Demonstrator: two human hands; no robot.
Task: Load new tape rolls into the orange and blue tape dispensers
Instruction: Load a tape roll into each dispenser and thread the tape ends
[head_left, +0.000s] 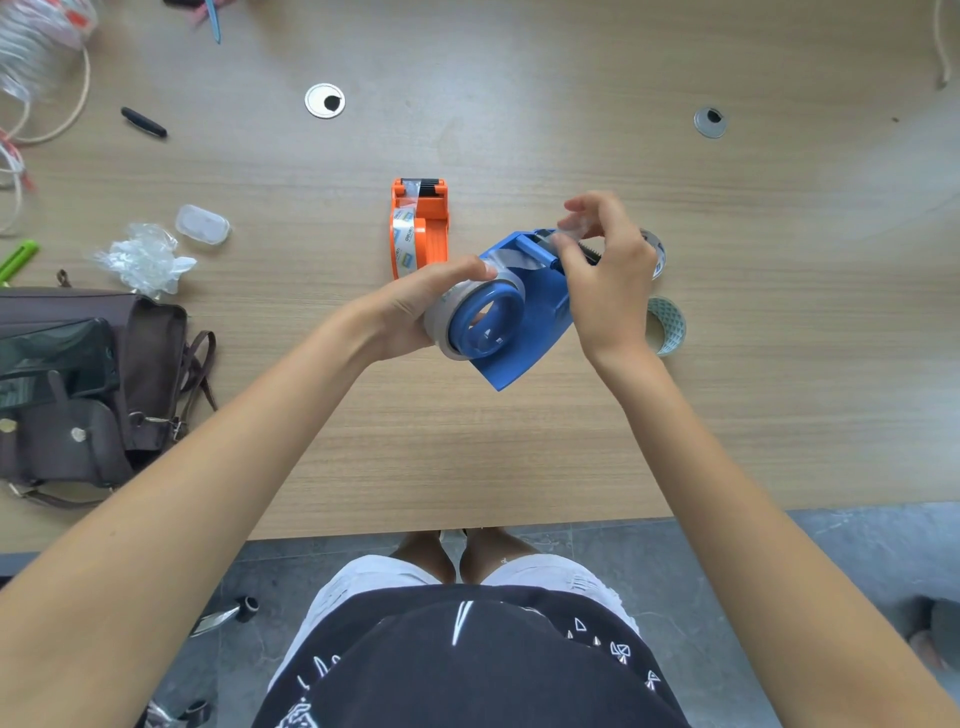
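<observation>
Tape is thin, sticky, best pinched near the blue dispenser cutter, where the right hand pinches it; left hand grips the roll.

A wooden table carries the clutter. At its left edge lies a brown bag with a dark phone on top. Just beyond the bag sits crumpled clear plastic, and near it a small clear case. A green tool pokes in from the left edge. Farther back lie a black pen and two round cable holes — well apart. Cord loops at the far left corner — beside a clear wrapped bundle.
</observation>
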